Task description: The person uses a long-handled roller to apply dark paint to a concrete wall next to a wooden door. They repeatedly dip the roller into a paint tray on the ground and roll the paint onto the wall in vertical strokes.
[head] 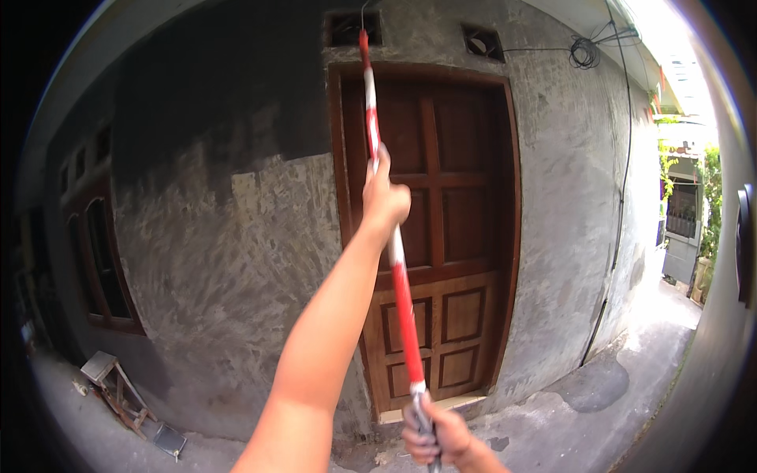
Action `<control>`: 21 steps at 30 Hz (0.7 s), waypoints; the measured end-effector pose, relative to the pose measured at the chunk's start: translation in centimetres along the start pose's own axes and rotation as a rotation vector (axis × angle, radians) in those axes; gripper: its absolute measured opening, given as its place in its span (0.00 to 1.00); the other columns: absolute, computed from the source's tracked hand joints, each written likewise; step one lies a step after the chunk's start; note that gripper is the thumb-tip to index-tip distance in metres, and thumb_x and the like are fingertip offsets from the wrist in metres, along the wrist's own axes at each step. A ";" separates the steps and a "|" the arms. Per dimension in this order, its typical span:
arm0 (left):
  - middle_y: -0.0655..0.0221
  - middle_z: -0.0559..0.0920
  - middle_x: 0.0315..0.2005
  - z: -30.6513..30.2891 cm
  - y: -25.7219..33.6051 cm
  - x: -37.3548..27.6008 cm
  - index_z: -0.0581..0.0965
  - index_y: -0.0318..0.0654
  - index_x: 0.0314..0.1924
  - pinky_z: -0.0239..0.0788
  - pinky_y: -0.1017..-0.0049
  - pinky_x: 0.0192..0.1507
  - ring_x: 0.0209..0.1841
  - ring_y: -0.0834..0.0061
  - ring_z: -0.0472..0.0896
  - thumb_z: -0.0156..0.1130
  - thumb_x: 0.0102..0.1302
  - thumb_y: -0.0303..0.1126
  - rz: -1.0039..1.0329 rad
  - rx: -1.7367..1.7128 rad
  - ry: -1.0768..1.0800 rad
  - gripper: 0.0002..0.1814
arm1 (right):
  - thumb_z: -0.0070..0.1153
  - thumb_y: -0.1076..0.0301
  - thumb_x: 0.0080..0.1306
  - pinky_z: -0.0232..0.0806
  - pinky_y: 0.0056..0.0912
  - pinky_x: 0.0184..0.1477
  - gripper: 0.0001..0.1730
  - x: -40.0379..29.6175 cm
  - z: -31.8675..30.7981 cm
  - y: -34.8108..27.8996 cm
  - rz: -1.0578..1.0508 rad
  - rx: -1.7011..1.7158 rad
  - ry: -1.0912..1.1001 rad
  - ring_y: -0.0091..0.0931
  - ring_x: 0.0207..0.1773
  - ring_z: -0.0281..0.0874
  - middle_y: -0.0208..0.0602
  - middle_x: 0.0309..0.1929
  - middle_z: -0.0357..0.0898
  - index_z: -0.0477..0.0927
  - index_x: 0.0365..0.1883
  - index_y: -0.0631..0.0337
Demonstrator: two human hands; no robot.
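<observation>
A long red-and-white striped pole rises in front of me, slightly tilted to the left. Around its upper part my left hand is closed, with the arm stretched upward. Lower down, my right hand grips the pole's grey bottom end. A thin bent metal rod sticks out of the top, and whatever it carries is beyond the picture's edge. Behind the pole stands a brown panelled wooden door. Left of the door, the plastered wall is dark grey above and patchy lighter grey below.
Two ventilation openings, a left one and a right one, sit above the door. Coiled black cable hangs at upper right. A wooden step stool and a dark tray stand at lower left, below a framed window.
</observation>
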State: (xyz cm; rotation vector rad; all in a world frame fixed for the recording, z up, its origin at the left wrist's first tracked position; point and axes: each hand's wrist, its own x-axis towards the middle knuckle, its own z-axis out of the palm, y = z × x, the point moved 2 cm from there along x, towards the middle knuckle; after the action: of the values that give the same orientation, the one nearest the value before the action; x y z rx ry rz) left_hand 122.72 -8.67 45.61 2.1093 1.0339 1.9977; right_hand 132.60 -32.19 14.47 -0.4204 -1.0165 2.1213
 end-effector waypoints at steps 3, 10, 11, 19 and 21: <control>0.51 0.51 0.83 -3.0 3.9 7.5 0.52 0.62 0.84 0.56 0.66 0.79 0.82 0.53 0.59 0.54 0.64 0.24 -0.086 0.094 0.007 0.49 | 0.35 0.28 0.80 0.48 0.26 0.15 0.33 1.7 4.2 -6.8 -0.032 -0.096 -0.049 0.18 0.13 0.48 0.21 0.15 0.53 0.64 0.32 0.49; 0.52 0.63 0.76 -4.1 10.1 8.6 0.38 0.50 0.85 0.71 0.65 0.71 0.70 0.58 0.76 0.58 0.63 0.21 -0.023 0.082 -0.048 0.57 | 0.31 0.27 0.80 0.48 0.27 0.13 0.37 1.6 6.0 -8.6 -0.310 -0.368 0.175 0.18 0.11 0.48 0.23 0.14 0.53 0.63 0.31 0.54; 0.53 0.66 0.73 -4.7 9.6 7.6 0.36 0.49 0.85 0.75 0.66 0.65 0.63 0.61 0.79 0.57 0.63 0.20 -0.062 -0.036 -0.076 0.57 | 0.31 0.27 0.80 0.47 0.27 0.13 0.37 2.2 5.2 -7.3 -0.331 -0.409 0.199 0.18 0.11 0.48 0.23 0.14 0.53 0.63 0.32 0.54; 0.57 0.77 0.50 -12.5 4.4 2.4 0.33 0.37 0.83 0.85 0.69 0.43 0.43 0.69 0.85 0.66 0.65 0.25 -0.333 -0.649 -0.147 0.60 | 0.65 0.49 0.74 0.66 0.37 0.24 0.26 9.4 -10.8 13.4 -0.539 -0.891 0.469 0.28 0.18 0.74 0.30 0.18 0.76 0.78 0.22 0.58; 0.58 0.78 0.48 -16.6 3.4 2.2 0.46 0.33 0.80 0.85 0.70 0.42 0.39 0.70 0.85 0.72 0.66 0.35 -0.270 -0.670 -0.061 0.54 | 0.61 0.35 0.72 0.60 0.31 0.18 0.28 10.5 -10.7 20.0 -0.618 -0.916 0.468 0.25 0.14 0.64 0.27 0.18 0.70 0.75 0.37 0.53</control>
State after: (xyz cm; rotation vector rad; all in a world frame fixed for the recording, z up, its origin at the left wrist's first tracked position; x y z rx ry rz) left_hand 108.98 -16.76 51.77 1.5692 0.4942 1.7932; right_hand 121.89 -27.10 -7.56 -0.8489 -1.5305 0.8677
